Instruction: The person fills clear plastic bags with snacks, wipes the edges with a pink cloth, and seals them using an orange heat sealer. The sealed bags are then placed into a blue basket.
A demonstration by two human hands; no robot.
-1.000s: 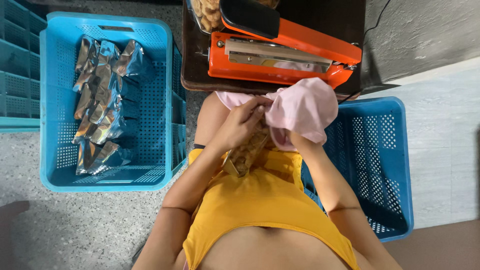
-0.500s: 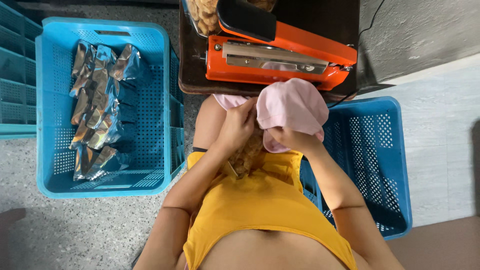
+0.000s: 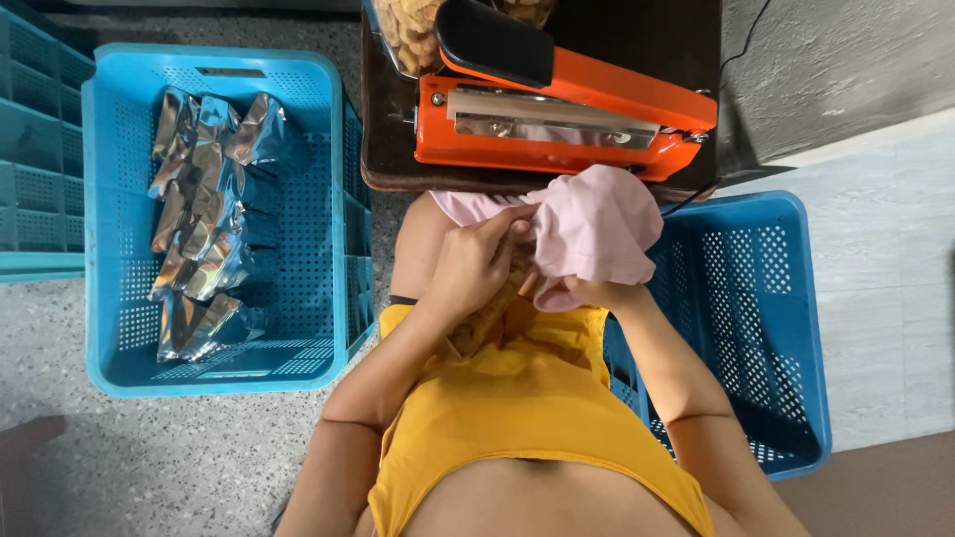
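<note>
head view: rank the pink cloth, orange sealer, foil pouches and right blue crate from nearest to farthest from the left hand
1. pink cloth: touching the left hand, just to its right.
2. orange sealer: on the dark table straight above the hand.
3. Foil pouches in the left crate, and the right blue crate: both farther off, on opposite sides, too close to call.

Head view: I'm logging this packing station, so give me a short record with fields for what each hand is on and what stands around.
left hand: grips a clear packet of snacks at its top
right hand: under a pink cloth, grip hidden
front: orange heat sealer on a dark table
left side: blue crate holding silver foil pouches
right side: second blue crate
top edge: tray of snacks, partly cut off
</note>
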